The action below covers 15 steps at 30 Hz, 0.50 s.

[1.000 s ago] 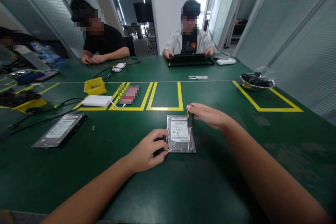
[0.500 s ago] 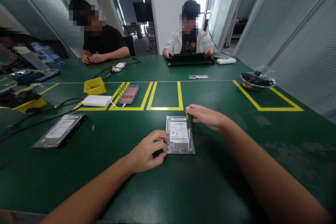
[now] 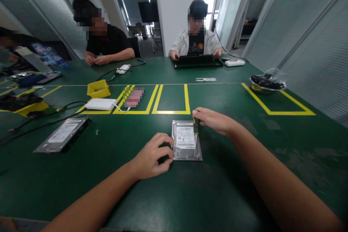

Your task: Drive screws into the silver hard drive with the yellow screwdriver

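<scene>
A silver hard drive point(image 3: 185, 137) with a white label lies flat on the green table in front of me. My left hand point(image 3: 157, 154) rests at its left edge, with bent fingers and thumb against the side. In my right hand point(image 3: 210, 119) is a screwdriver point(image 3: 197, 127) with a dark green and yellow handle, gripped near the top. Its metal shaft stands steeply over the drive's right side, and the tip reaches down near the lower right corner. Whether the tip sits in a screw is too small to tell.
To the left lie a second hard drive point(image 3: 63, 136) and some small screws point(image 3: 97, 132). Beyond are a white power bank point(image 3: 101, 104), a yellow bin point(image 3: 98, 89) and cables. A metal bowl point(image 3: 268, 84) stands at the far right. Two people sit opposite; one holds a black tray point(image 3: 198, 62).
The fingers of my left hand have shifted very slightly at the drive's edge. My right hand and the screwdriver stay in nearly the same place.
</scene>
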Tool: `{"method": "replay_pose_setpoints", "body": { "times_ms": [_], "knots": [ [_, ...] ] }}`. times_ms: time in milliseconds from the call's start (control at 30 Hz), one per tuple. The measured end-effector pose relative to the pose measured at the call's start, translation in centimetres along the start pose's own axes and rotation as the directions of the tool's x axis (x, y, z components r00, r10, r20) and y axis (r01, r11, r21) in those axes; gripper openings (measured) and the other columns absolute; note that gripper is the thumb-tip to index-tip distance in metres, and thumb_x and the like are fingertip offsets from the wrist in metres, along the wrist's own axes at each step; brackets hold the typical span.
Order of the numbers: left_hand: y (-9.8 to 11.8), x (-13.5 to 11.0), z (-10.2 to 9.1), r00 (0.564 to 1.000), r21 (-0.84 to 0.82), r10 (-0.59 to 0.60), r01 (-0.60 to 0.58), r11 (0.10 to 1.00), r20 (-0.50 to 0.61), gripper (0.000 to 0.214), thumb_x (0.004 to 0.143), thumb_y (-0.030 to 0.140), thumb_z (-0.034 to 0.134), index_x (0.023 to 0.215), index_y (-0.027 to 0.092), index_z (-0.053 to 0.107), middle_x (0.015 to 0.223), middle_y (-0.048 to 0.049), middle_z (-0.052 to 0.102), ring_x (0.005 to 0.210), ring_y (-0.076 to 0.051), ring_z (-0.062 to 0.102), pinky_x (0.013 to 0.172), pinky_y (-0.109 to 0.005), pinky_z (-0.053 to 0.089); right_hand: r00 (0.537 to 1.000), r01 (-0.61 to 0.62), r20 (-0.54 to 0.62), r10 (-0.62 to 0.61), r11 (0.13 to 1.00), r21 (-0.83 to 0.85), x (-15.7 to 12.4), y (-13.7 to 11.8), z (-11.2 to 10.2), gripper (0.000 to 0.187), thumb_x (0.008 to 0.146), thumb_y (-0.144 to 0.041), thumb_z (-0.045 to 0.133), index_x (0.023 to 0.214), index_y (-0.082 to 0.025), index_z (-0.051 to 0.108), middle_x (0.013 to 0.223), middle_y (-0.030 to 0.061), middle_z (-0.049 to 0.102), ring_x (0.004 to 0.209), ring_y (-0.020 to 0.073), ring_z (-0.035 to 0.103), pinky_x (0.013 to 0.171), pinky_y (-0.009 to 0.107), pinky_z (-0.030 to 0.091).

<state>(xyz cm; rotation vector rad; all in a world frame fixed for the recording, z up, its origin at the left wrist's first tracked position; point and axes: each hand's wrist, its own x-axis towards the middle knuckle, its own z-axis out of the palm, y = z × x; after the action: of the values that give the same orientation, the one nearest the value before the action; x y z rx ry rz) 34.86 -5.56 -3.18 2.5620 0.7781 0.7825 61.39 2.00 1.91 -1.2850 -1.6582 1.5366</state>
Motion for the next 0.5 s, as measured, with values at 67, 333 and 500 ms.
{"method": "replay_pose_setpoints", "body": {
  "times_ms": [67, 333, 500],
  "knots": [
    [0.0, 0.0, -0.1, 1.0, 0.03, -0.018, 0.018, 0.999, -0.004, 0.008, 0.082, 0.016, 0.061, 0.084, 0.02, 0.067, 0.103, -0.0078, 0.059, 0.101, -0.022, 0.052, 0.088, -0.039, 0.044, 0.998, 0.051, -0.031, -0.053, 0.998, -0.04, -0.1, -0.3, -0.1, 0.027, 0.094, -0.044, 0.053, 0.089, -0.018, 0.054, 0.098, 0.0057, 0.06, 0.096, 0.0193, 0.055, 0.085, 0.031, 0.046],
    [-0.2, 0.1, -0.1, 0.999, -0.025, -0.032, 0.033, 0.999, 0.027, 0.008, 0.081, 0.014, 0.061, 0.084, 0.018, 0.066, 0.08, -0.003, 0.062, 0.079, -0.017, 0.052, 0.076, -0.034, 0.04, 0.927, 0.351, -0.014, -0.374, 0.884, -0.307, -2.8, -3.6, 2.3, 0.03, 0.097, -0.045, 0.05, 0.093, -0.016, 0.054, 0.076, -0.0002, 0.051, 0.069, 0.012, 0.047, 0.06, 0.025, 0.034],
    [-0.4, -0.1, 0.1, 0.998, -0.037, -0.051, 0.052, 0.998, 0.022, 0.006, 0.082, 0.017, 0.061, 0.085, 0.019, 0.066, 0.078, -0.0022, 0.062, 0.078, -0.017, 0.052, 0.076, -0.033, 0.04, 0.871, 0.451, 0.033, -0.49, 0.77, -0.451, -4.5, -5.0, 4.6, 0.022, 0.097, -0.038, 0.053, 0.096, -0.016, 0.057, 0.078, -0.0002, 0.054, 0.068, 0.0118, 0.045, 0.062, 0.025, 0.03]
  ]
}}
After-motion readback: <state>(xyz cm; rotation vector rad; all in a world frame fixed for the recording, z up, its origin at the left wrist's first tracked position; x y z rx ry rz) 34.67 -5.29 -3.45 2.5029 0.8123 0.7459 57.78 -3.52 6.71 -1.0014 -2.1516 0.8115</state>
